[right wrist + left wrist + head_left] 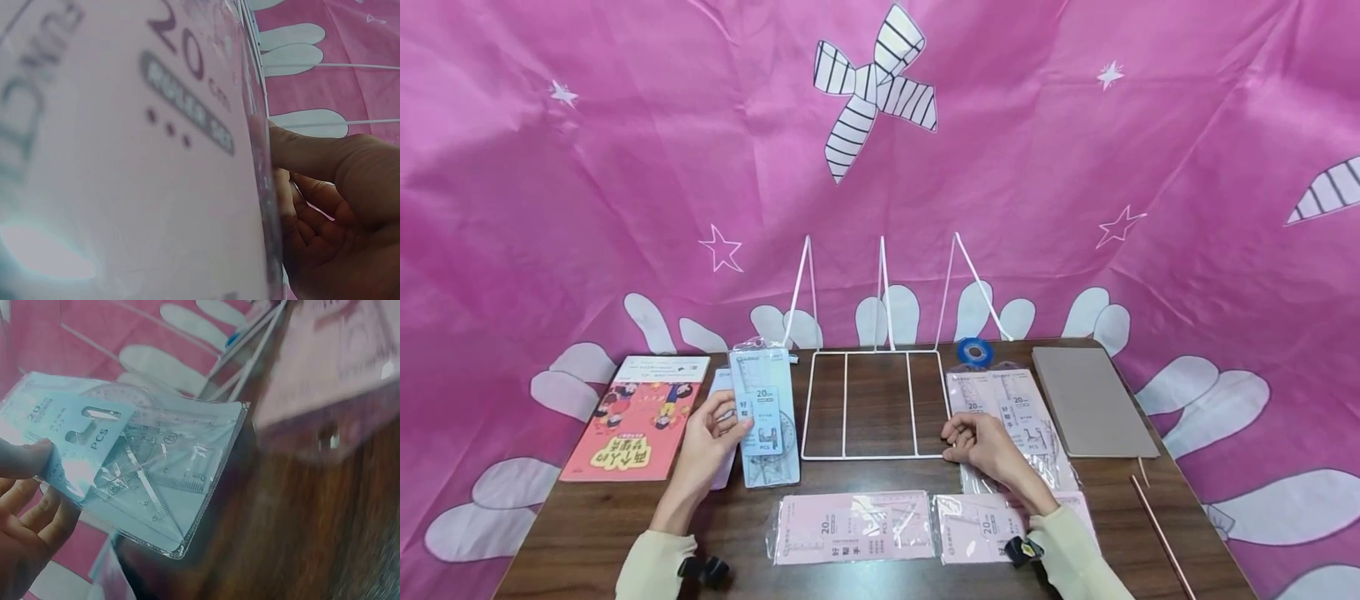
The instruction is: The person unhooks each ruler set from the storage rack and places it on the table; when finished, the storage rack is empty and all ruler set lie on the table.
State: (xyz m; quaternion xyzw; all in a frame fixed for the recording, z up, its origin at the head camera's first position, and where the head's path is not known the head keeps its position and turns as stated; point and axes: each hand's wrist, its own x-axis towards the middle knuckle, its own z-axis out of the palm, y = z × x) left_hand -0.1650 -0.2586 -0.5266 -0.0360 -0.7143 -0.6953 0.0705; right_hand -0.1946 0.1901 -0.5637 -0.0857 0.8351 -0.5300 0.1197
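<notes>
My left hand point(713, 429) pinches a blue ruler-set packet point(762, 417) between thumb and fingers, raised at the left of a white wire rack point(865, 457). In the left wrist view, a clear protractor and triangles show through the packet's plastic point(181, 481). A purple packet point(722, 477) is partly hidden behind that hand. With its fingers curled, my right hand point(985, 450) grips the rack's front right corner; the fingertips are partly hidden. Pink ruler-set packets point(1018, 392) lie beneath this hand. Close to the right wrist camera, a pink packet point(137, 175) fills the left side.
Two more pink packets, one on the left point(853, 527) and one on the right point(970, 546), lie along the front. A red book point(632, 425) is at the left. At the right are a blue tape roll point(974, 352), a grey notebook point(1093, 404) and a copper-coloured rod point(1161, 533).
</notes>
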